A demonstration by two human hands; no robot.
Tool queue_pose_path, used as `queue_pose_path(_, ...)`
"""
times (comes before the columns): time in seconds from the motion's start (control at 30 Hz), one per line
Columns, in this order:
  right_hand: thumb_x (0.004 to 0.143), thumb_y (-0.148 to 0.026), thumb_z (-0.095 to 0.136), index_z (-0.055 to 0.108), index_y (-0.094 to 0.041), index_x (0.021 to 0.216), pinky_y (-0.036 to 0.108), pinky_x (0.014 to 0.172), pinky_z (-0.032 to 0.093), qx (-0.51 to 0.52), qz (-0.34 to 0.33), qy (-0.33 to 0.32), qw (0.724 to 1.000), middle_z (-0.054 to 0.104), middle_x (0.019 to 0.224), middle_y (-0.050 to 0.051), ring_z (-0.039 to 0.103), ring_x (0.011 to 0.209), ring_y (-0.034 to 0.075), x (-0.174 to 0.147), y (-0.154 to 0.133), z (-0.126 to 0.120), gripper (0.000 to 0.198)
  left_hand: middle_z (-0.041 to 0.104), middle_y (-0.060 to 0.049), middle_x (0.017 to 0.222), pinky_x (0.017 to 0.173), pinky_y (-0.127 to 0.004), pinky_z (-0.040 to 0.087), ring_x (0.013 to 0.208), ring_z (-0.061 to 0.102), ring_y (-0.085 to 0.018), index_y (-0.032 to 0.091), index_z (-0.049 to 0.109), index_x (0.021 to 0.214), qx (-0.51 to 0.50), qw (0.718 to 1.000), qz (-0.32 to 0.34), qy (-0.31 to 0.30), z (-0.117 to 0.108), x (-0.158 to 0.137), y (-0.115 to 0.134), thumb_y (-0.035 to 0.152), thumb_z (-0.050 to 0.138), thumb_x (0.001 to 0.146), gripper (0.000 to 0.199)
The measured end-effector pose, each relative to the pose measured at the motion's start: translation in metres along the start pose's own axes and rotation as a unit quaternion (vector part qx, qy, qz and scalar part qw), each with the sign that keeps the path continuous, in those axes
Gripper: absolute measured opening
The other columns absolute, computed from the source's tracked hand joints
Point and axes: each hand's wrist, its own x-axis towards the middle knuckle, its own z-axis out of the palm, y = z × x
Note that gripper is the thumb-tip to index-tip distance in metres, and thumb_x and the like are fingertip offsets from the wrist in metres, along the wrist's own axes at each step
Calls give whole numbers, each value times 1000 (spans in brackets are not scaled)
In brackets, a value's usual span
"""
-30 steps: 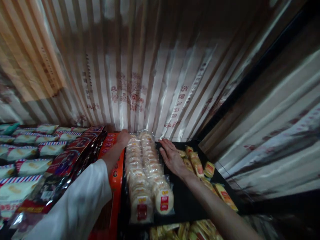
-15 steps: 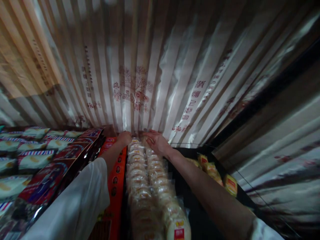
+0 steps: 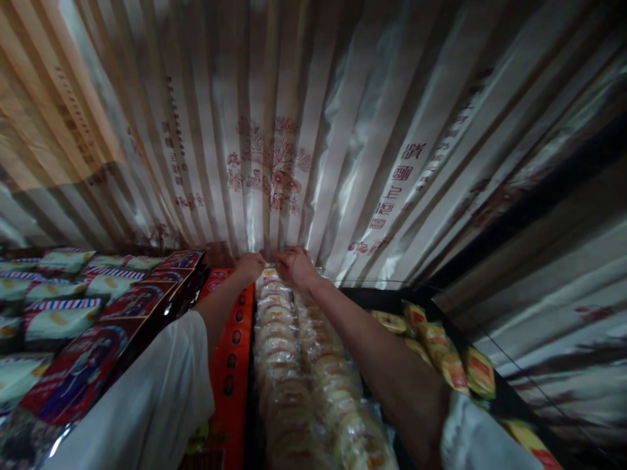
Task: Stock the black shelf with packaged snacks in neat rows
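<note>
Two long rows of round pastries in clear wrappers, a left row (image 3: 279, 352) and a right row (image 3: 333, 378), stand on edge and run away from me. At the far end of the left row, my left hand (image 3: 251, 266) is closed beside the last wrapped pastry; what its fingers hold, if anything, is hidden. Close by on the right, my right hand (image 3: 294, 267) reaches over the far end of the right row with its fingers bent inward. I cannot make out what is in it. Both hands are right in front of a pleated, printed curtain (image 3: 274, 222).
An orange-red box (image 3: 235, 365) lies left of the rows. Farther left are dark red printed packs (image 3: 93, 352) and several white packs with striped edges (image 3: 63, 320). Small yellow packets (image 3: 480, 372) lie on a dark surface at the right, below a dark slanted bar (image 3: 514, 209).
My right hand has moved left, nearer to my left hand, and its fingers are more bent. The view has shifted slightly, showing more yellow packets at the right.
</note>
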Motion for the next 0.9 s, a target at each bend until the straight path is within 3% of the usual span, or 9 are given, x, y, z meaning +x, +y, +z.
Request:
queue_pose_path(0.2, 82, -24, 54, 72, -26, 90, 38, 91, 31, -4, 13, -6, 1000, 67, 93, 5, 46, 106, 26, -3, 2, -1, 19, 71, -5, 89, 72, -20, 48, 80, 64, -12, 14, 67, 94, -14, 999, -16, 29, 10, -1, -2, 13, 50, 78, 23)
queue_pose_path(0.33, 83, -21, 51, 70, -22, 94, 37, 89, 33, 11, 25, 20, 999, 66, 95, 8, 47, 104, 25, -7, 3, 6, 22, 69, -4, 96, 75, -19, 47, 88, 63, -12, 16, 63, 103, 1, 999, -17, 44, 3, -5, 1, 9, 50, 75, 32)
queue_pose_path(0.57, 77, -16, 52, 71, -21, 88, 39, 100, 28, 68, -28, 53, 996, 65, 105, 7, 45, 112, 21, -18, 20, 16, 22, 70, -2, 84, 71, -18, 47, 81, 63, -14, 18, 71, 82, 55, 998, 15, -28, -9, -20, 14, 18, 57, 71, 17)
queue_pose_path(0.77, 82, -20, 49, 70, -21, 89, 41, 105, 22, 64, -23, 31, 997, 63, 112, 7, 40, 120, 21, -33, 24, 13, 23, 67, -6, 102, 84, -23, 44, 95, 61, -19, 18, 70, 91, 124, 990, 53, -48, -7, -27, 17, 22, 58, 72, 23)
queue_pose_path(0.9, 85, -21, 47, 70, -20, 89, 38, 106, 21, 66, 4, 24, 998, 66, 105, 6, 44, 117, 19, -35, 23, 9, 24, 68, -9, 95, 89, -25, 41, 101, 58, -22, 14, 69, 87, 150, 985, 66, -52, -6, -30, 17, 24, 53, 77, 22)
